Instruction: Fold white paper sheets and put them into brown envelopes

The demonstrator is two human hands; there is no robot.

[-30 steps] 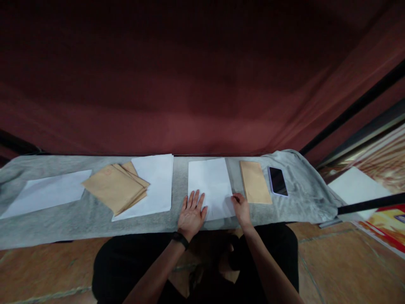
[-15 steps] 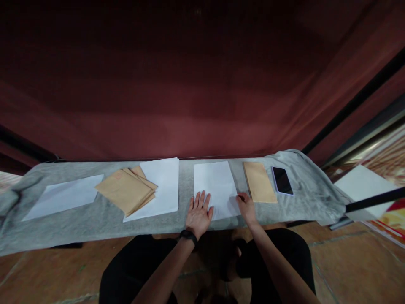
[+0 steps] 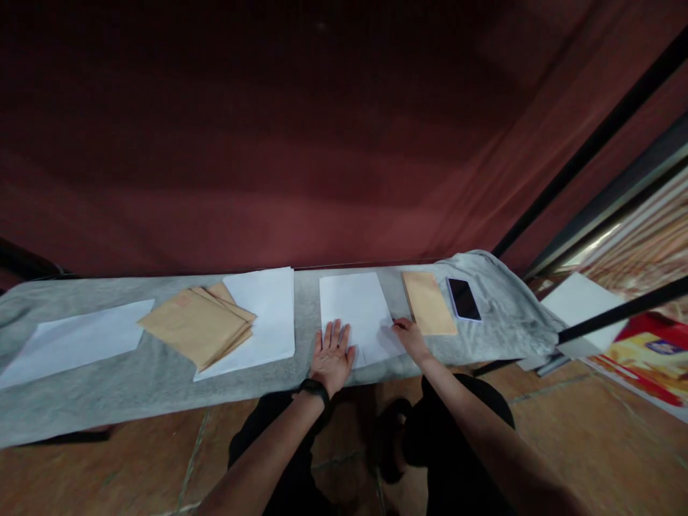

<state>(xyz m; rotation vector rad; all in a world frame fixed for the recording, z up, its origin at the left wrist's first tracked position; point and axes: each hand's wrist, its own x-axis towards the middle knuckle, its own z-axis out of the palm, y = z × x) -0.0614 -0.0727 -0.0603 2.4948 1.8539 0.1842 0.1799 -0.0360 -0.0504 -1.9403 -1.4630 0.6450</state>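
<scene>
A white sheet of paper (image 3: 355,299) lies on the grey cloth in front of me. My left hand (image 3: 332,360) rests flat on its near left part, fingers spread, with a black band on the wrist. At the sheet's right edge is my right hand (image 3: 411,340), its thumb and fingers pinched together on the paper. The tips of those fingers are small in view. Just beyond the right hand lies a brown envelope stack (image 3: 431,304).
A phone (image 3: 464,299) lies right of the envelopes. Leftward, several brown envelopes (image 3: 193,322) overlap white sheets (image 3: 276,315), and another white sheet (image 3: 80,337) lies farther left. The grey cloth (image 3: 123,398) covers a narrow bench against a dark red curtain (image 3: 333,215).
My view has turned slightly to the right, so the bench and papers appear shifted left. Both hands keep about the same places on the sheet.
</scene>
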